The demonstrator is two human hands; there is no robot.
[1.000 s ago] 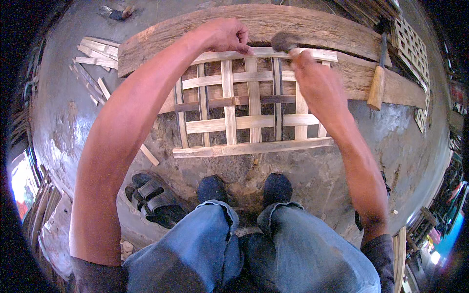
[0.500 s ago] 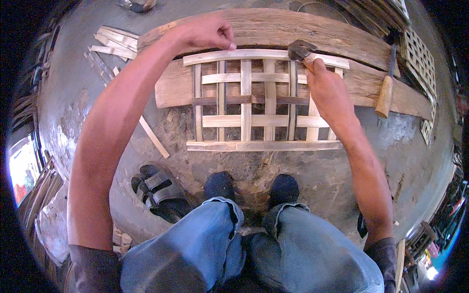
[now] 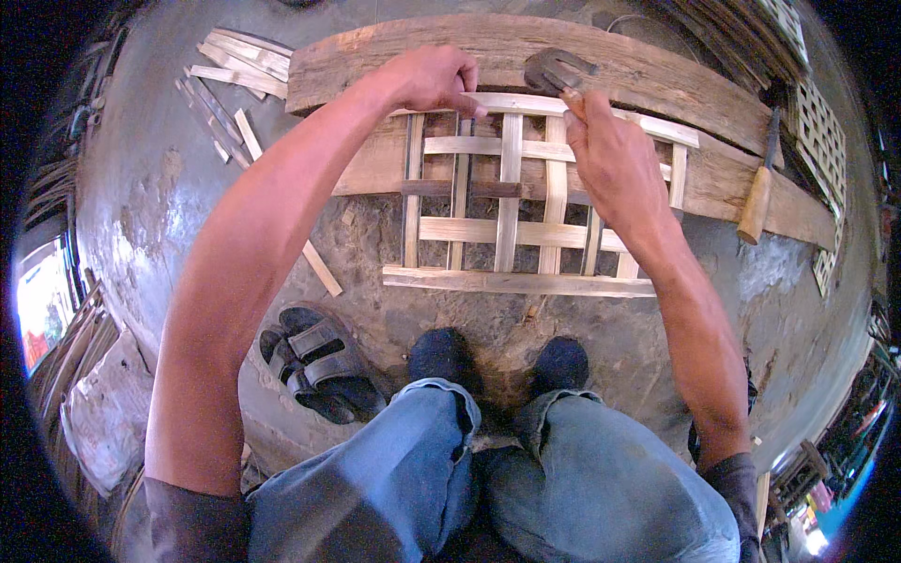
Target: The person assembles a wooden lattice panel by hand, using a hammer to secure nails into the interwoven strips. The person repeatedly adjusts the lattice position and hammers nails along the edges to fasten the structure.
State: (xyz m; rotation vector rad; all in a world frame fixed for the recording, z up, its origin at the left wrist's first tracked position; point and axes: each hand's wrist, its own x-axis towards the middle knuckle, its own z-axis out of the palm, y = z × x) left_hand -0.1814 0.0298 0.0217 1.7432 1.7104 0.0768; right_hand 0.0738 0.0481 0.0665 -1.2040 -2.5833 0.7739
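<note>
A woven lattice panel of pale wooden strips (image 3: 507, 206) lies across a long weathered plank, its near part reaching over the floor. My left hand (image 3: 439, 79) is closed in a pinch at the panel's far rail (image 3: 526, 103). What its fingertips hold, if anything, is too small to make out. My right hand (image 3: 615, 155) grips a hammer by its wooden handle (image 3: 574, 103). The dark hammer head (image 3: 552, 73) is over the plank beyond the rail, to the right of my left hand.
The thick plank (image 3: 413, 42) spans the far side. On its right end rests a wooden-handled tool (image 3: 755, 206), near a finished-looking lattice (image 3: 821, 122). Loose strips (image 3: 244, 61) lie at the far left. A pair of sandals (image 3: 324, 361) sits left of my feet.
My left hand has come down onto the far rail. The hammer has shifted left and away from the rail, its head turned. The whole view has moved slightly.
</note>
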